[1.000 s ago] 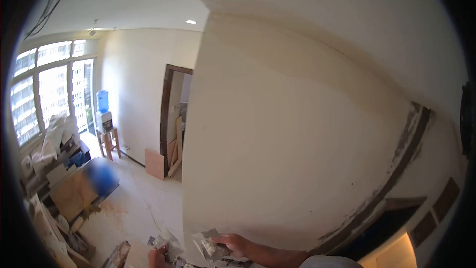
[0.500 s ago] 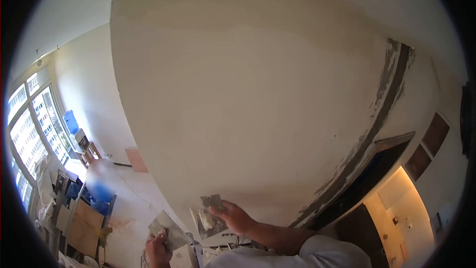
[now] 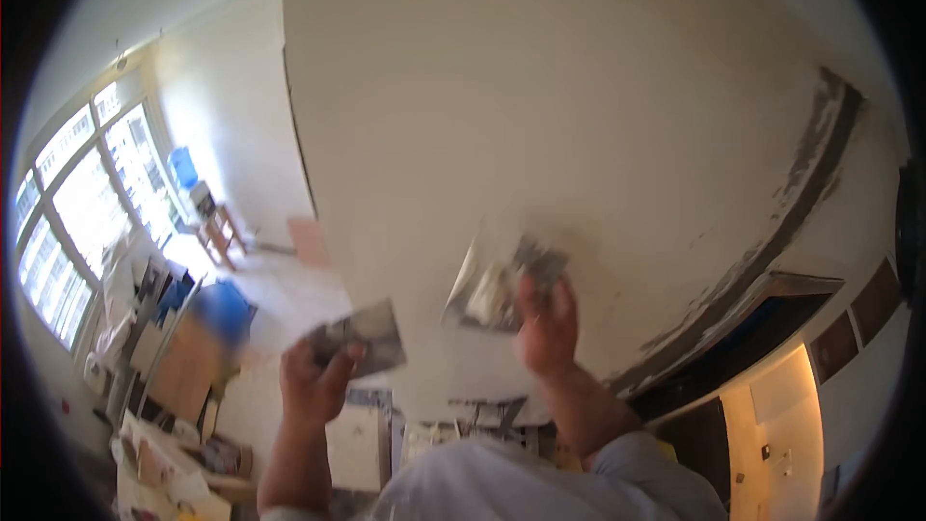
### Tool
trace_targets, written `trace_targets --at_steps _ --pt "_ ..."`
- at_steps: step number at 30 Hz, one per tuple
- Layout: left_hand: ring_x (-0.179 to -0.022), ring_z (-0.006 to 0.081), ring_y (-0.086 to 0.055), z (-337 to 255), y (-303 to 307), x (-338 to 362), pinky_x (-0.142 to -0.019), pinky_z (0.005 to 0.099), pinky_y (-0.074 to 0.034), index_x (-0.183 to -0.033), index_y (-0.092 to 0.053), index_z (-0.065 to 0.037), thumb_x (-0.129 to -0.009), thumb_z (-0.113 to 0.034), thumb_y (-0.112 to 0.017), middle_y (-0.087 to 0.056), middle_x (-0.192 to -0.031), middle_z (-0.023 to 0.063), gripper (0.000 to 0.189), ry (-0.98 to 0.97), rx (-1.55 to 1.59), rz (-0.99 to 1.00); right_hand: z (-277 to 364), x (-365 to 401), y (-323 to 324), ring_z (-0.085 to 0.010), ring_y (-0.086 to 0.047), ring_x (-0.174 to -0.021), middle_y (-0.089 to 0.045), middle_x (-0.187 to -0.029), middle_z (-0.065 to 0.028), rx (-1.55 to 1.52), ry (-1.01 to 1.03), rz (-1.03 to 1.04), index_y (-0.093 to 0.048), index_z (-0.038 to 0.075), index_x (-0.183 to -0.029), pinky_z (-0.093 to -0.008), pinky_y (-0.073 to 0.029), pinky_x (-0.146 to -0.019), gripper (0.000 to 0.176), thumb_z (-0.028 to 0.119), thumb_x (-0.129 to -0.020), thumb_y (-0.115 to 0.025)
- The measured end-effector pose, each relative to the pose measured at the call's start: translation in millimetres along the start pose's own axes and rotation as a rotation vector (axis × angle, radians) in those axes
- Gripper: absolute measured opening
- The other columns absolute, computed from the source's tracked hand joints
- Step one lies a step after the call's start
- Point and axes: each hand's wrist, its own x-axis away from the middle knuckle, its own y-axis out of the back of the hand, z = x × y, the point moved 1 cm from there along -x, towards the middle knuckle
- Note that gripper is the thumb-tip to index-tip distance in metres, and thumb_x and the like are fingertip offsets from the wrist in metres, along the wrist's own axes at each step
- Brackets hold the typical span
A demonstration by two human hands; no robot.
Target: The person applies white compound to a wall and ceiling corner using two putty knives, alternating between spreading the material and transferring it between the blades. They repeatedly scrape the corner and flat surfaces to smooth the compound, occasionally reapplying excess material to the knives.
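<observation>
A large pale wall (image 3: 540,116) fills the middle of the view. Against its lower part, my right hand (image 3: 548,328) grips a flat metal trowel (image 3: 463,294) with off-white paste on its blade; the outline is somewhat blurred. To the left and lower, my left hand (image 3: 323,376) is closed round a second flat plate-like blade (image 3: 378,336), thumb across its face, in front of the wall's left edge. A dark, rough grey strip (image 3: 762,260) runs down the wall's right side.
Windows (image 3: 92,203) stand at the far left, with a blue water bottle on a dispenser (image 3: 181,168) beside them. Boards and clutter (image 3: 188,367) lie lower left. A dark framed opening (image 3: 743,333) and a lit doorway (image 3: 781,415) are at the right.
My right hand and its trowel have moved up and to the right in view. My left hand has risen with its blade. The view has shifted, showing more of the room at left.
</observation>
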Motion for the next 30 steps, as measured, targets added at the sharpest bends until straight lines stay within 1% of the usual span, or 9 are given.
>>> trace_targets --at_steps 5,8,11,14,18,20,23,26,30 --pt "-0.065 0.0189 -0.064 -41 -8 -8 -0.059 0.0287 -0.049 -0.089 -0.067 0.005 -0.08 -0.002 -0.073 -0.066 -0.08 0.0134 0.012 -0.495 -0.042 0.0 7 -11 -9 -0.0167 -0.053 -0.115 -0.058 -0.122 -0.0105 -0.382 0.251 0.016 -0.05 -0.004 -0.127 -0.0328 -0.042 -0.1 0.032 0.016 -0.102 -0.052" --pt "-0.067 0.0204 -0.066 -59 -15 -11 -0.058 0.0285 -0.049 -0.09 -0.067 0.006 -0.08 0.0 -0.074 -0.066 -0.079 0.0143 0.014 -0.628 -0.082 0.05 12 -10 -19 -0.01 -0.054 -0.096 -0.063 -0.11 -0.0061 -0.341 0.307 -0.042 -0.055 -0.005 -0.119 -0.0271 -0.046 -0.084 0.03 0.018 -0.101 -0.054" --pt "-0.066 0.0215 -0.066 -67 -27 -8 -0.057 0.03 -0.05 -0.091 -0.068 0.003 -0.08 -0.001 -0.073 -0.066 -0.079 0.0129 0.013 -0.618 -0.055 0.055 11 0 -14 -0.0157 -0.054 -0.109 -0.058 -0.121 -0.0101 -0.177 0.321 0.056 -0.051 -0.004 -0.125 -0.0296 -0.042 -0.095 0.033 0.018 -0.101 -0.053" --pt "-0.067 0.0261 -0.068 -74 -34 -8 -0.059 0.0332 -0.053 -0.089 -0.07 -0.001 -0.077 0.001 -0.071 -0.067 -0.08 0.0126 0.012 -0.564 -0.182 0.049 15 8 -8 -0.0221 -0.063 -0.068 -0.066 -0.085 -0.0136 0.185 0.507 0.018 -0.056 -0.006 -0.11 -0.0333 -0.052 -0.064 0.024 0.011 -0.095 -0.059" --pt "-0.066 0.0217 -0.067 -71 -37 -13 -0.06 0.0302 -0.052 -0.087 -0.069 0.001 -0.078 0.0 -0.071 -0.067 -0.077 0.0121 0.009 -0.735 -0.163 0.001 12 7 -1 -0.0284 -0.062 -0.058 -0.065 -0.077 -0.0168 0.196 0.672 -0.021 -0.06 -0.005 -0.098 -0.0361 -0.05 -0.056 0.017 0.011 -0.091 -0.062" --pt "-0.069 0.0234 -0.068 -85 -23 -25 -0.061 0.0311 -0.053 -0.088 -0.07 -0.001 -0.079 0.002 -0.07 -0.068 -0.078 0.0119 0.01 -0.871 -0.282 -0.206 11 17 7 -0.0168 -0.059 -0.076 -0.065 -0.087 -0.01 0.142 0.434 0.085 -0.062 -0.004 -0.104 -0.0323 -0.048 -0.067 0.024 0.017 -0.095 -0.056" --pt "-0.073 0.0253 -0.068 -122 14 -63 -0.066 0.0328 -0.053 -0.09 -0.071 -0.002 -0.08 0.004 -0.069 -0.068 -0.079 0.012 0.012 -1.107 -0.513 -0.522 7 37 11 -0.0134 -0.058 -0.081 -0.066 -0.091 -0.0065 0.068 0.08 0.146 -0.062 -0.002 -0.106 -0.0313 -0.048 -0.072 0.026 0.021 -0.096 -0.057" --pt "-0.077 0.0252 -0.068 -171 51 -109 -0.07 0.0343 -0.054 -0.093 -0.072 -0.005 -0.08 0.001 -0.071 -0.069 -0.083 0.0106 0.014 -1.3 -0.712 -0.76 -28 54 20 -0.0143 -0.061 -0.077 -0.067 -0.087 -0.0079 0.094 -0.085 0.145 -0.064 0.001 -0.108 -0.0311 -0.048 -0.071 0.024 0.021 -0.095 -0.059" --pt "-0.081 0.0246 -0.068 -217 68 -155 -0.072 0.0356 -0.055 -0.097 -0.074 -0.009 -0.079 -0.001 -0.072 -0.07 -0.09 0.0081 0.019 -1.419 -0.848 -0.836 -65 77 24 -0.0124 -0.059 -0.08 -0.066 -0.09 -0.0052 -0.111 -0.217 0.056 -0.063 -0.001 -0.109 -0.0309 -0.048 -0.074 0.025 0.02 -0.096 -0.057"
